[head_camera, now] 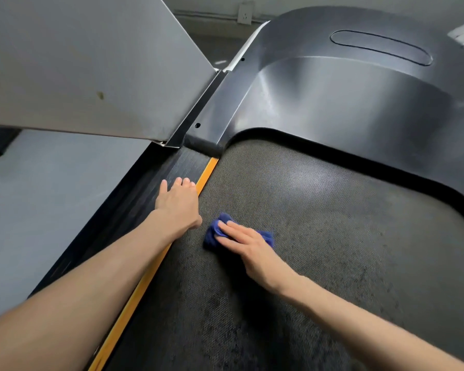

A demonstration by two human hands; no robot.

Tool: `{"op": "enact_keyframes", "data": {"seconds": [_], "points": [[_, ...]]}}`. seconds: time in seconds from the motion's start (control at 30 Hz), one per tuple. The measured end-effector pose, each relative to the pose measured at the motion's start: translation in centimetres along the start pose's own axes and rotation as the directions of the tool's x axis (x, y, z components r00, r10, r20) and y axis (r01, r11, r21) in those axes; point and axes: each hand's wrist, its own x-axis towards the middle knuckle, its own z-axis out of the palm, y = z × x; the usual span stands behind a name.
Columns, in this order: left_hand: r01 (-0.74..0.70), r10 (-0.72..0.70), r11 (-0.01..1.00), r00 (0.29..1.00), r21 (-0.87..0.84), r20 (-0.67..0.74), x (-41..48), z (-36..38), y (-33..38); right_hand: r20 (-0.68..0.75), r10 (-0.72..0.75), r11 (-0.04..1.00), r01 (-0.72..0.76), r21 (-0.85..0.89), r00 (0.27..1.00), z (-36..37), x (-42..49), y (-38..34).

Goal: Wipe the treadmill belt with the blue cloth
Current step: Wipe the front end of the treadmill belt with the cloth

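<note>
Blue crumpled cloth was pressed by the flat right hand onto the grey textured treadmill belt, mid-wipe; the left hand lay flat, empty. Sweeping rightward seemed next.

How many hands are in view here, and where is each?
2. The left hand rests flat on the dark side rail beside the orange strip. The right hand presses the blue cloth onto the treadmill belt. No others visible.
</note>
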Motion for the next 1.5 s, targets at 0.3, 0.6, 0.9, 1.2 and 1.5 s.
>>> {"op": "enact_keyframes", "data": {"seconds": [0.3, 0.6, 0.9, 1.2, 1.5], "points": [[-0.006, 0.006, 0.999, 1.000, -0.037, 0.000, 0.1, 0.1, -0.3, -0.378, 0.555, 0.814, -0.578, 0.062, 0.741, -4.9, 6.5, 7.4], [-0.025, 0.025, 0.992, 1.000, -0.124, -0.001, -0.9, 0.2, -0.8, 0.029, -0.037, 0.999, 0.038, -0.021, 0.999, 2.9, 1.0, -2.0], [-0.167, 0.158, 0.984, 0.978, -0.057, -0.137, -1.4, 0.4, 0.1, -0.520, 0.696, 0.645, -0.750, 0.148, 0.496, -9.2, -3.6, 11.5], [-0.291, 0.317, 0.898, 0.948, -0.329, 0.025, -0.9, 0.5, 8.5, -0.141, 0.187, 0.964, -0.209, -0.164, 0.972, -3.0, -7.3, 4.1], [-0.361, 0.388, 0.909, 0.915, -0.208, 0.108, -0.9, 0.1, 10.7, -0.556, 0.782, 0.443, -0.878, 0.179, 0.282, -12.6, -13.6, 12.7]]}}
